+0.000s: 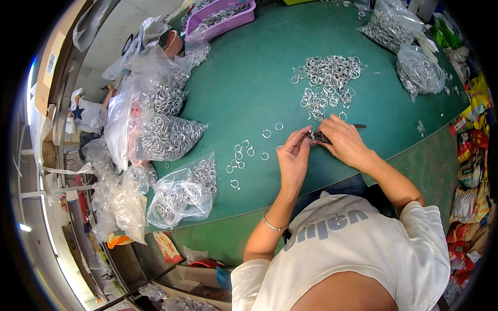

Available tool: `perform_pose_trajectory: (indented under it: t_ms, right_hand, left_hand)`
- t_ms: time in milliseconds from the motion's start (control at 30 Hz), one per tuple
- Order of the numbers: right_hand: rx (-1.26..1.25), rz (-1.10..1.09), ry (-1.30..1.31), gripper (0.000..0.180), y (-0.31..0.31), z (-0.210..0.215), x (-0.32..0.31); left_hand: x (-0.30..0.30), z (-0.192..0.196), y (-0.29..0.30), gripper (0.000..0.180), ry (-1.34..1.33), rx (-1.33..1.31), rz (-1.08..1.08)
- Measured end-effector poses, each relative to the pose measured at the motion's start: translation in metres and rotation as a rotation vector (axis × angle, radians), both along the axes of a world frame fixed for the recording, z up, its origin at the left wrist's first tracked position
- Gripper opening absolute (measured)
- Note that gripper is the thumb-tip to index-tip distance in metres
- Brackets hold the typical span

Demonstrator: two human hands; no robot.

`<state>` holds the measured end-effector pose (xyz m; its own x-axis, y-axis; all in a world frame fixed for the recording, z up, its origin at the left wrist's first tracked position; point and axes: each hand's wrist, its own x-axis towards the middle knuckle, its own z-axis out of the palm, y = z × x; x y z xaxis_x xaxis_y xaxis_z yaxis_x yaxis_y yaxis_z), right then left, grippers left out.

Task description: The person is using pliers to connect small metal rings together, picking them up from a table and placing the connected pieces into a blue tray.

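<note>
On the green desk (244,78), the left hand (293,155) pinched a small metal ring (310,136) against pliers (324,138) gripped by the right hand (345,142); a slipping jaw could have flicked it away.

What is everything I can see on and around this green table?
table: one, green, fills the middle of the view.
loose ring pile: one heap, silver, far side of the table past the hands.
scattered rings: about a dozen, silver, left of the hands.
clear bags of rings: several, along the left edge; two more at the far right.
tray: one, purple, far left corner, holds rings.
snack packets: several, bright colours, right of the table.
bracelet: one, silver, left wrist.
pliers: one, dark, in the right hand.
left hand: pinches a small ring at the plier tips.
right hand: closed round the pliers.
</note>
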<state>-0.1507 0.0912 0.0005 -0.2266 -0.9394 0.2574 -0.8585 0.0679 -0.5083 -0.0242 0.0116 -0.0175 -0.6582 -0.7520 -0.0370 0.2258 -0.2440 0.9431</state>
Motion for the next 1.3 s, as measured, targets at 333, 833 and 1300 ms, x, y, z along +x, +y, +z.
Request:
perform_pose_trajectory:
  t_ms: [333, 833, 1300]
  right_hand:
    - [-0.158, -0.08, -0.083, 0.024, 0.002, -0.036, 0.011]
    - [-0.083, -0.154, 0.142, 0.029, 0.012, -0.042, 0.01]
    - [0.025, -0.124, 0.034, 0.021, 0.021, -0.025, 0.002]
  left_hand:
    - [0.002, -0.023, 0.012, 0.021, -0.022, 0.039, -0.019]
    - [0.001, -0.031, 0.015, 0.019, 0.006, -0.014, -0.062]
    - [0.007, -0.022, 0.002, 0.02, -0.029, -0.116, 0.003]
